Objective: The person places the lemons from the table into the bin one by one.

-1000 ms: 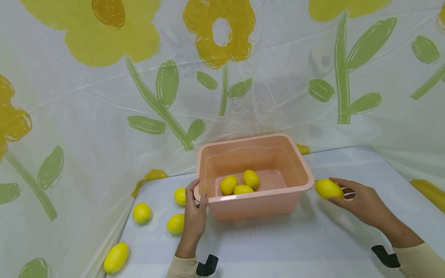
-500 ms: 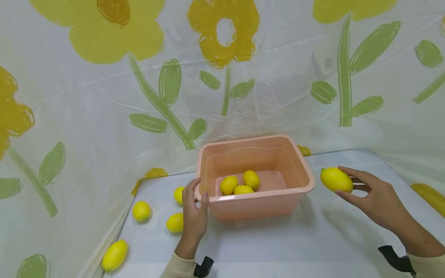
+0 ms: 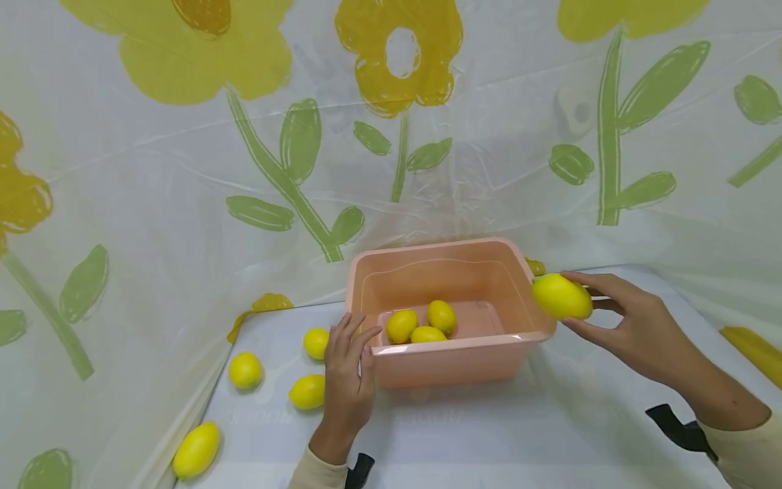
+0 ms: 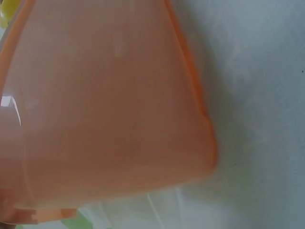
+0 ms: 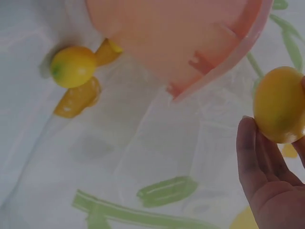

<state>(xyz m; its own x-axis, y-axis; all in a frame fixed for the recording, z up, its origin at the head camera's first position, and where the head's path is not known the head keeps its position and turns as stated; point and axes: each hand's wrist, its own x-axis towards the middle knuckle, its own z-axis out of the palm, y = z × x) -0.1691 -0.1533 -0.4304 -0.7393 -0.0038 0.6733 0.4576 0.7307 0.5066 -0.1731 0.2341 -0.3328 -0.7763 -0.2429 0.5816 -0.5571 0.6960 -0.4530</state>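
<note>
Just above the right rim of the pink tub (image 3: 453,370), a lemon (image 3: 562,297) is pinched between the fingers and thumb of the right hand (image 3: 635,326). Three lemons (image 3: 425,321) are seen lying on the tub's floor. At the tub's left front corner the left hand (image 3: 348,377) is laid with relaxed fingers spread, and four loose lemons (image 3: 246,370) are scattered on the table (image 3: 519,435) to its left.

No text, label, brand, number or sign can be read. Faint, mirrored-looking marks show through the cover of the surface (image 3: 464,435) near the pink tub (image 3: 452,363), too blurred to make out.
</note>
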